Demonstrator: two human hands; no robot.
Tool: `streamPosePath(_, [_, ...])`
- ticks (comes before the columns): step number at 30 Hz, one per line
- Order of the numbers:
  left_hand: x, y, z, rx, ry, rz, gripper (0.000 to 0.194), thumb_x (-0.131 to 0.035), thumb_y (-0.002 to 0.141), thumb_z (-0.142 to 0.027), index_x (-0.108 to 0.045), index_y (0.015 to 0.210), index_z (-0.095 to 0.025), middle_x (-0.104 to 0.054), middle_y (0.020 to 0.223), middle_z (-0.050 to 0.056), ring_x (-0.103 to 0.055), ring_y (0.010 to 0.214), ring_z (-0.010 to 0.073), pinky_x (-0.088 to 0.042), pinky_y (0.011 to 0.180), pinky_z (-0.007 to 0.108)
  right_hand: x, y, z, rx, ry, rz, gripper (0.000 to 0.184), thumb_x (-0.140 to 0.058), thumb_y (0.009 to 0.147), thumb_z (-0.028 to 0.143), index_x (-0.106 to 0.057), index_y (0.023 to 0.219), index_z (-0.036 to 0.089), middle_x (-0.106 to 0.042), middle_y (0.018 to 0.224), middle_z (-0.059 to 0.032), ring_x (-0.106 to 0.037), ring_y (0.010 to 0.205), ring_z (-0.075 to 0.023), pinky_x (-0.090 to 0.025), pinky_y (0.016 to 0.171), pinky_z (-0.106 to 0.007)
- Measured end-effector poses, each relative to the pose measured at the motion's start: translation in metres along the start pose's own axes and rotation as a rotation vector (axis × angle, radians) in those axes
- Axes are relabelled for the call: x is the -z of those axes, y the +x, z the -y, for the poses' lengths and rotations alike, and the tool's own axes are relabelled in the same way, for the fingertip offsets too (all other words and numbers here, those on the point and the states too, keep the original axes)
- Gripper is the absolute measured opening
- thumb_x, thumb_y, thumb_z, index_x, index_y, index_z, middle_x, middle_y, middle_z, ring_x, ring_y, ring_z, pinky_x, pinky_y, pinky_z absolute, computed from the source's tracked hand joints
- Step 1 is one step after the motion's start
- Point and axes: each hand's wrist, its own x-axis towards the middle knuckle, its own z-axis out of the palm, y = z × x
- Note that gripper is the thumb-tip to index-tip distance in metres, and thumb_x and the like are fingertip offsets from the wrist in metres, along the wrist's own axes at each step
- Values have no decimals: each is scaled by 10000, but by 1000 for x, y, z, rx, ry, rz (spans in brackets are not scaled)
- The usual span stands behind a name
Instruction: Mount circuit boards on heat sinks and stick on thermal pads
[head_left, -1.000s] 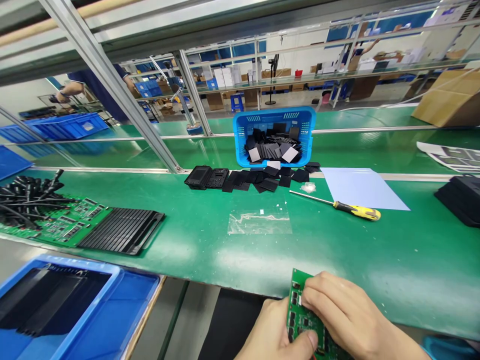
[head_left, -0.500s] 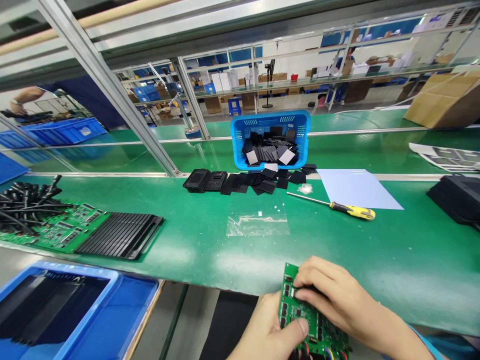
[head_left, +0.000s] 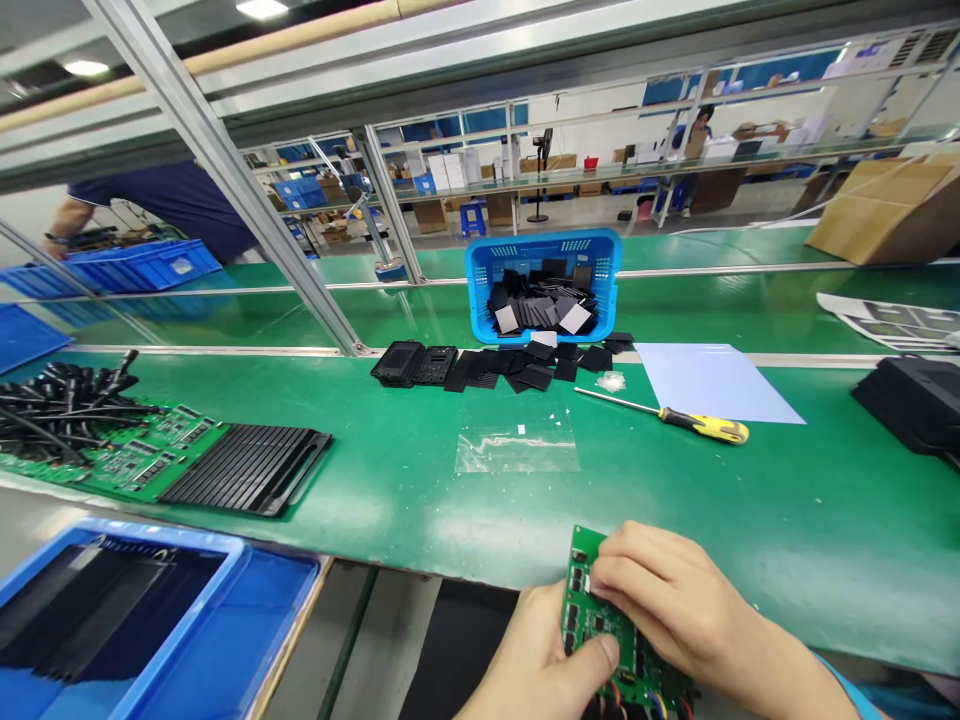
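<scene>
A green circuit board [head_left: 586, 548] with black chips and coloured wires at its lower end is tilted in front of me, past the bench edge. My left hand [head_left: 534, 648] grips it from the left, thumb across its face. Over the board's upper part, my right hand [head_left: 679, 592] has its fingers bent and pressed together, fingertips touching the surface beside a small white spot. Whatever they pinch, if anything, is hidden. Farther up the bench lie a clear plastic bag [head_left: 517, 450] with small white squares on it and a yellow-black screwdriver [head_left: 705, 427].
A blue basket [head_left: 480, 325] of black plates stands at the back, with an open black case [head_left: 416, 364] before it. Left are wired boards [head_left: 150, 455], a ribbed black panel [head_left: 247, 465] and a blue bin [head_left: 225, 590]. A person [head_left: 161, 205] leans over blue crates behind.
My right fingers have closed more over the board's upper part, covering more of it. My left hand keeps its grip. The view has shifted slightly, and more of the person at back left shows.
</scene>
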Motion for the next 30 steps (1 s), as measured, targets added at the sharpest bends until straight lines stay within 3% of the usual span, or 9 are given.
streamPosePath(3, [-1,2,1,-26,-58,9,216,-600,721,-218,-663,916,-149,-637,926,45,-556,940,264,-420,855,335,-3,0,0,9,-63,52,232,-357,999,115,-558,890,155,-551,769,-39,-458,675,-165,-357,586,-287])
streamPosePath(6, [-3,4,8,62,-171,1,182,-651,686,-260,-645,831,-152,-606,787,16,-566,811,212,-444,740,288,0,0,-3,-41,-53,185,253,-318,1003,136,-504,837,176,-512,761,-34,-419,661,-173,-341,565,-294])
streamPosePath(10, [-6,7,20,209,-388,26,241,-694,657,-327,-605,799,-153,-569,602,-21,-529,523,133,-414,509,237,11,-1,-12,-193,245,370,195,-328,1017,194,-445,862,210,-510,834,-26,-453,720,-165,-413,637,-283])
streamPosePath(13, [-7,7,22,244,-478,8,253,-688,682,-337,-596,836,-159,-612,581,-11,-543,447,131,-401,432,223,13,-1,-18,-244,420,293,95,-403,1017,234,-487,977,219,-550,924,-33,-516,808,-158,-458,726,-275])
streamPosePath(16, [-5,6,16,261,-476,-8,239,-716,685,-321,-602,824,-164,-613,587,-26,-548,454,112,-431,453,215,5,-1,-20,-144,376,135,166,-480,992,193,-533,1147,225,-588,1005,-55,-560,893,-164,-469,761,-269])
streamPosePath(20, [-3,6,8,314,-478,3,243,-730,685,-306,-626,850,-161,-631,608,-29,-562,473,101,-473,491,221,-8,-1,-17,18,185,-6,148,-481,977,128,-600,1026,201,-630,895,-45,-567,767,-153,-433,642,-265])
streamPosePath(24, [-2,8,9,322,-493,-21,239,-714,698,-276,-608,871,-151,-630,548,-34,-583,456,110,-459,460,209,-14,-1,-16,61,52,-32,147,-449,974,100,-579,994,165,-641,884,-69,-557,739,-167,-416,628,-286])
streamPosePath(27, [-2,11,15,337,-534,-58,260,-699,699,-236,-566,908,-155,-645,536,-37,-601,435,118,-455,436,204,-15,1,-20,-31,150,38,175,-394,991,129,-548,923,176,-606,851,-62,-528,734,-168,-420,638,-286])
streamPosePath(30, [-1,15,21,342,-590,-107,284,-710,683,-222,-545,906,-159,-652,545,-43,-598,415,121,-451,413,207,-14,5,-26,-213,491,100,201,-401,1005,226,-511,839,201,-561,845,-39,-518,772,-162,-438,692,-283])
